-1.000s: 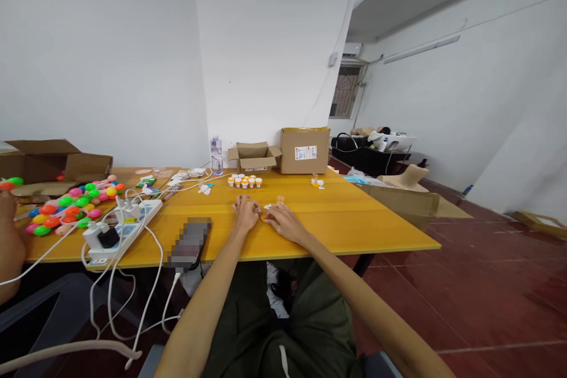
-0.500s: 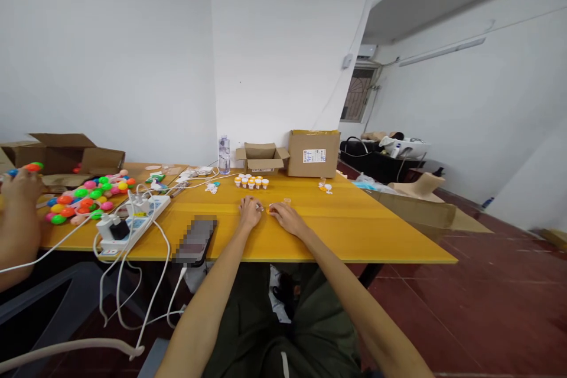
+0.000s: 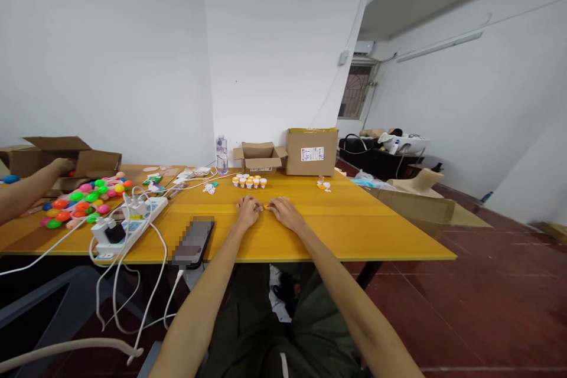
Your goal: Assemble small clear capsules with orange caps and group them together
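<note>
My left hand [image 3: 248, 211] is closed in a pinch above the yellow table, with a tiny whitish piece at its fingertips, too small to name. Just to its right, my right hand [image 3: 286, 214] pinches a small orange piece [image 3: 266, 207]. The fingertips of both hands nearly meet. Beyond my left hand stand several small tubs with white lids and orange bands [image 3: 250, 182], grouped together. A clear cup [image 3: 321, 179] lies farther right, by small white and orange pieces [image 3: 326, 186].
An open cardboard box [image 3: 261, 163] and a closed carton [image 3: 312, 152] stand against the wall beside a bottle [image 3: 222, 155]. At left are a phone [image 3: 193, 243], a power strip [image 3: 133, 227] with cables and colourful balls [image 3: 80, 201]. Another person's arm [image 3: 33, 189] reaches into a box.
The other person's hand has gone from above the balls into the box at left. My right hand now covers more of the clear cup behind it. The view has shifted slightly.
</note>
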